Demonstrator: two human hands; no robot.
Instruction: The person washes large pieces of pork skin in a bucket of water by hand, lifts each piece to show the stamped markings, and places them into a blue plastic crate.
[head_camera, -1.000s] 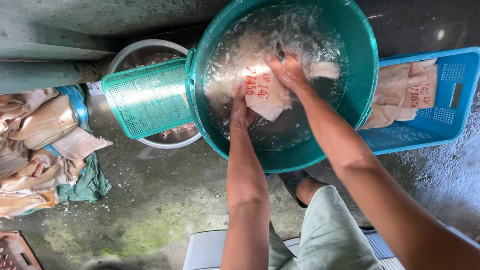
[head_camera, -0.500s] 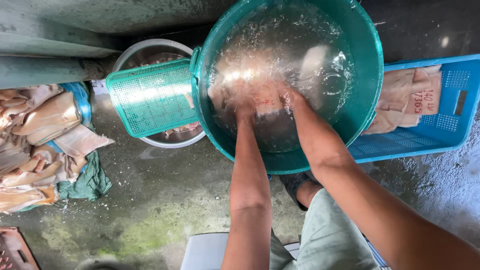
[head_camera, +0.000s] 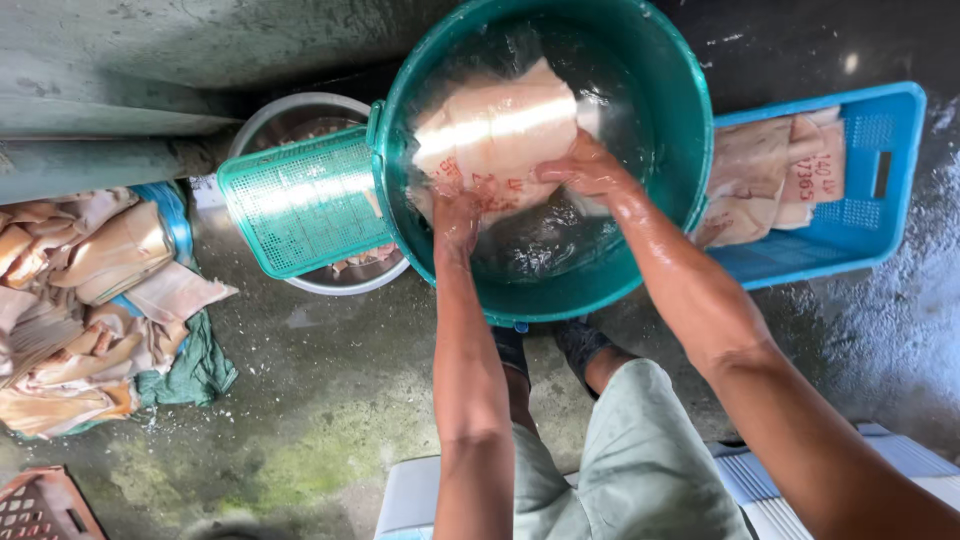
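Observation:
A large teal basin (head_camera: 680, 215) full of water stands on the wet concrete in front of me. A pale pink slab of pork skin (head_camera: 500, 135) with red stamped marks is lifted partly out of the water. My left hand (head_camera: 455, 215) grips its lower left edge. My right hand (head_camera: 585, 170) holds its right side. Both forearms are wet.
A blue plastic crate (head_camera: 860, 215) at the right holds more stamped skin pieces. A teal perforated tray (head_camera: 300, 205) rests on a metal bowl (head_camera: 290, 115) at the left. A heap of skin pieces (head_camera: 80, 300) lies on green cloth far left. A concrete wall runs along the top left.
The slab was under churning water with both hands pressed on it. Now it is raised above the surface, spread flat and held by both hands.

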